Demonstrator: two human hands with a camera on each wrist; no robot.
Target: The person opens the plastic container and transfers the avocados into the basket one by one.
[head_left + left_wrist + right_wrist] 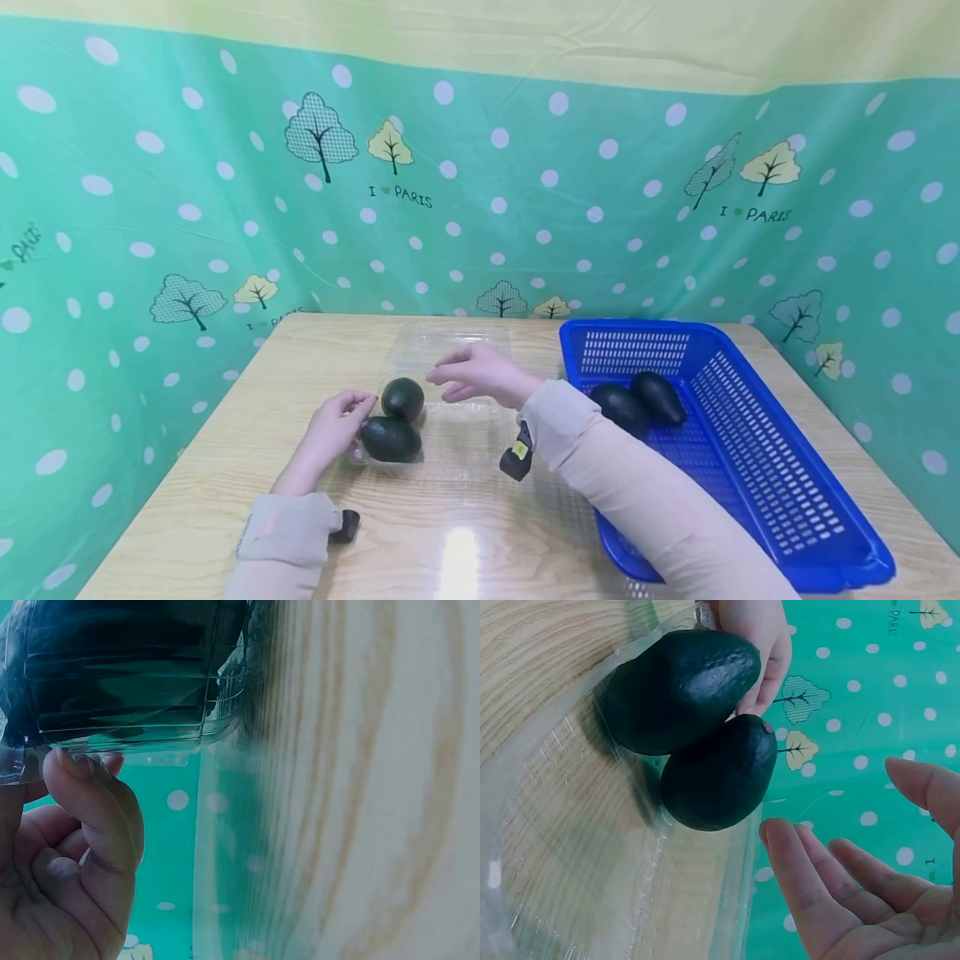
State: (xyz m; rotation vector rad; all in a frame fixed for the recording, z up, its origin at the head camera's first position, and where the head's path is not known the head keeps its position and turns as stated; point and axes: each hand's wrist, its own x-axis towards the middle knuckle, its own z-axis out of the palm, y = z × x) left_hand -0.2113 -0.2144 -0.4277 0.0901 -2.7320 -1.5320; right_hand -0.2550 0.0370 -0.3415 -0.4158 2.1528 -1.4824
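Where pebbly avocados [392, 421] lie, fingers [90, 802] pinch clear ribbed plastic tray [457, 442].

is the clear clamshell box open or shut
Open. The clear clamshell box lies flat on the table, its lid folded back behind, and two avocados sit uncovered in its tray.

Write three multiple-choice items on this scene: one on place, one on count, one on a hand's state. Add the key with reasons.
1. Where is the basket?
A. left of the tray
B. right of the tray
C. on the tray

2. How many avocados lie in the basket?
A. two
B. none
C. five

3. The right hand is
A. gripping an avocado
B. open, holding nothing
C. inside the basket

Key: B, the basket stands right of the clear tray; A, two avocados lie there; B, its fingers are relaxed and empty above the tray.
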